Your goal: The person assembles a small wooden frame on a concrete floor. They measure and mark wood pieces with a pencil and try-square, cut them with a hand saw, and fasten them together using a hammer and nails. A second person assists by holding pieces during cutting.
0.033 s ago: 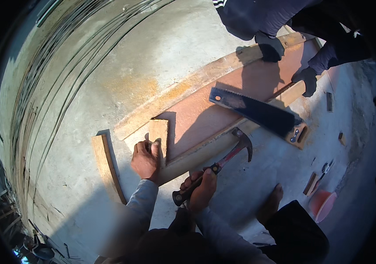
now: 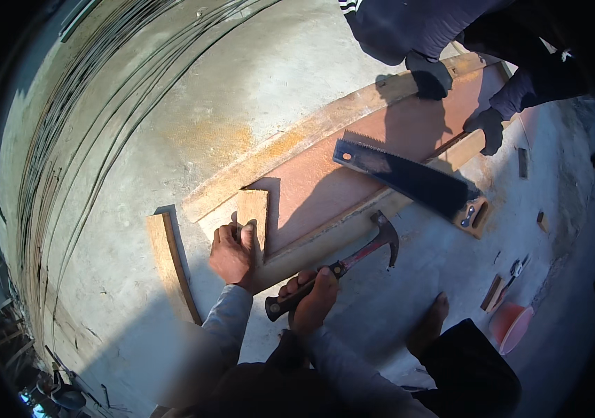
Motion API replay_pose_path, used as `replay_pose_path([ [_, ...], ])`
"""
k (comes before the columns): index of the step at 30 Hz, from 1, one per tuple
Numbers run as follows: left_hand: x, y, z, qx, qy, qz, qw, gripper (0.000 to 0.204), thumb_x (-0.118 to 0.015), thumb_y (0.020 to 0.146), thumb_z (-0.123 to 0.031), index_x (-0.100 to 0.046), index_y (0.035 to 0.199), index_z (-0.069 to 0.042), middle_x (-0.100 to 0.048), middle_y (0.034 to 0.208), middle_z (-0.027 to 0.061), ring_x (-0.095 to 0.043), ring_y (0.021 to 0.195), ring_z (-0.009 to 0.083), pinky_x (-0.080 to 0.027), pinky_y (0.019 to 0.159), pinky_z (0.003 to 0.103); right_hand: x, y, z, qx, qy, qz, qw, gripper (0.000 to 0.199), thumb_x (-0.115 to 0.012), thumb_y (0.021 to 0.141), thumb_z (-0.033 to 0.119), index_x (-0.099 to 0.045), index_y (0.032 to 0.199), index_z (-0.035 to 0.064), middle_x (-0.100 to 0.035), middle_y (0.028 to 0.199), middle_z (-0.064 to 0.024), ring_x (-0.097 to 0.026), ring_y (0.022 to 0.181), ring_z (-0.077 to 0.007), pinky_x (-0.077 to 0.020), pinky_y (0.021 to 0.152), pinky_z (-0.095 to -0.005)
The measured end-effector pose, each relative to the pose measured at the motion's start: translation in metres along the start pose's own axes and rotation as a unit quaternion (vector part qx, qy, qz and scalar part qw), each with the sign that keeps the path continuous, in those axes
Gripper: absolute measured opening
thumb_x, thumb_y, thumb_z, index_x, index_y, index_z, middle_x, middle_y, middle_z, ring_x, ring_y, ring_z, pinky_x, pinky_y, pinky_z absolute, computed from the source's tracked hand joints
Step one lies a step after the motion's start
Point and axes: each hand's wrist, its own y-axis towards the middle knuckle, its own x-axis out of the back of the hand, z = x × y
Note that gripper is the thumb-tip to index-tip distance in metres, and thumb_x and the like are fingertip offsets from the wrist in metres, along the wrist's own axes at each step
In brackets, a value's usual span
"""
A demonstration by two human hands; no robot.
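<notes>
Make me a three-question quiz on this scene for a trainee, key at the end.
1. Which of the person's hands grips the red-and-black claw hammer?
2. True or false: the dark-bladed handsaw with a wooden handle lies across a long pale wooden rail.
3. The left hand touches: (a) the pink bucket; (b) the short rectangular wooden block; (c) the handsaw.

Key: 1. right hand; 2. true; 3. b.

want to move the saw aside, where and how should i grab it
Likely by the wooden handle of the saw, from the picture's lower right: the slotted handle lies at that end, while teeth show along the upper edge near the other.
</notes>
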Motion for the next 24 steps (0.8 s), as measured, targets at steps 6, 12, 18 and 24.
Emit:
replay_pose_path([
  [6, -0.007, -0.001, 0.004, -0.005, -0.042, -0.026, 0.999, 0.039, -0.070, 0.090, -0.045, -0.066, 0.094, -0.006, -0.068, 0.092, 0.0122, -0.067, 0.083, 0.0356, -0.052, 0.072, 0.046, 0.006, 0.002, -0.002, -0.112, -0.260, 0.154, 0.946, 0.025, -0.048, 0.105, 0.034, -0.045, 0.101, 0.0097, -0.053, 0.073, -0.0048, -0.055, 0.049, -0.0149, -0.0487, 0.042, -0.0319],
  [12, -0.009, 0.000, -0.003, 0.007, -0.060, -0.050, 0.997, 0.039, -0.069, 0.091, -0.045, -0.066, 0.093, -0.006, -0.067, 0.091, 0.0133, -0.065, 0.083, 0.0359, -0.051, 0.073, 0.046, 0.012, 0.012, -0.011, 0.053, -0.089, 0.112, 0.988, 0.025, -0.048, 0.106, 0.031, -0.045, 0.100, 0.0072, -0.054, 0.069, -0.0050, -0.055, 0.046, -0.0156, -0.0500, 0.042, -0.0319],
  [18, -0.005, 0.000, -0.007, 0.020, -0.050, -0.039, 0.998, 0.039, -0.071, 0.090, -0.043, -0.065, 0.090, -0.005, -0.066, 0.090, 0.0136, -0.065, 0.084, 0.0359, -0.051, 0.073, 0.046, 0.009, 0.019, -0.011, -0.045, -0.244, 0.166, 0.954, 0.025, -0.051, 0.105, 0.029, -0.046, 0.097, 0.0067, -0.052, 0.070, -0.0032, -0.053, 0.047, -0.0116, -0.0477, 0.041, -0.0286],
  [24, -0.005, -0.001, -0.009, 0.021, -0.023, -0.057, 0.998, 0.038, -0.071, 0.090, -0.042, -0.063, 0.088, -0.005, -0.065, 0.088, 0.0129, -0.065, 0.082, 0.0352, -0.051, 0.072, 0.045, -0.004, 0.008, -0.011, 0.016, -0.075, 0.139, 0.987, 0.023, -0.049, 0.105, 0.030, -0.046, 0.100, 0.0072, -0.053, 0.074, -0.0033, -0.056, 0.052, -0.0135, -0.0513, 0.045, -0.0339],
])
